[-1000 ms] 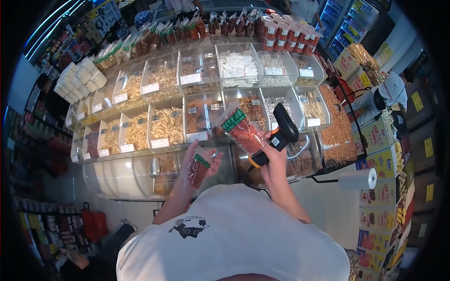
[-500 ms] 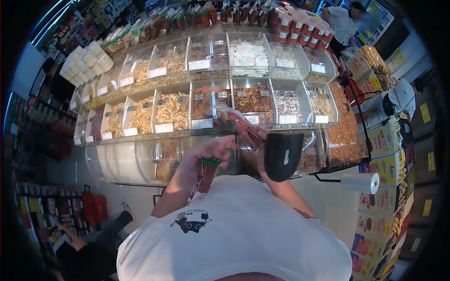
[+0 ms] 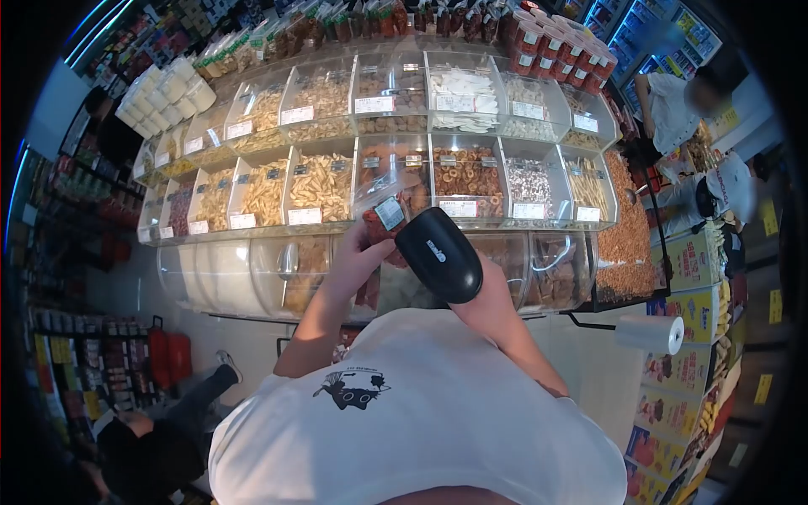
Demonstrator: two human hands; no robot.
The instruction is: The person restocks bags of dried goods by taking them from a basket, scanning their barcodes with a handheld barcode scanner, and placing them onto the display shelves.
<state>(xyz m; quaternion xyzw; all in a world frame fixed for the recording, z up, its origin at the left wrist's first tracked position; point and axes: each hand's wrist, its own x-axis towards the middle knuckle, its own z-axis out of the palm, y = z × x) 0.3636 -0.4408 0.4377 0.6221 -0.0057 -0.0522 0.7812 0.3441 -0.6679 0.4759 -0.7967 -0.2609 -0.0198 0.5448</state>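
Observation:
My left hand (image 3: 367,255) is closed around a clear plastic bag (image 3: 389,212) with reddish contents and a white label facing up. A second bag, with dark red contents (image 3: 367,291), hangs below that hand, partly hidden by the wrist. A black rounded device (image 3: 439,256) with white lettering covers most of my right hand (image 3: 411,204). Only a bit of its fingers shows beside the labelled bag. Whether the device is held or worn cannot be made out. Both hands are over the front edge of the food bins.
Clear bins (image 3: 320,181) of dried foods with price cards stand in two tiers ahead. Lidded tubs (image 3: 560,50) and white containers (image 3: 168,105) top the display. A plastic bag roll (image 3: 652,334) sticks out at right. People stand at right, and one person (image 3: 151,450) is low at left.
My left hand has risen and closed on the labelled bag, which has moved left and turned. The black device has swung left and tilted with my right hand. A person at right has come closer.

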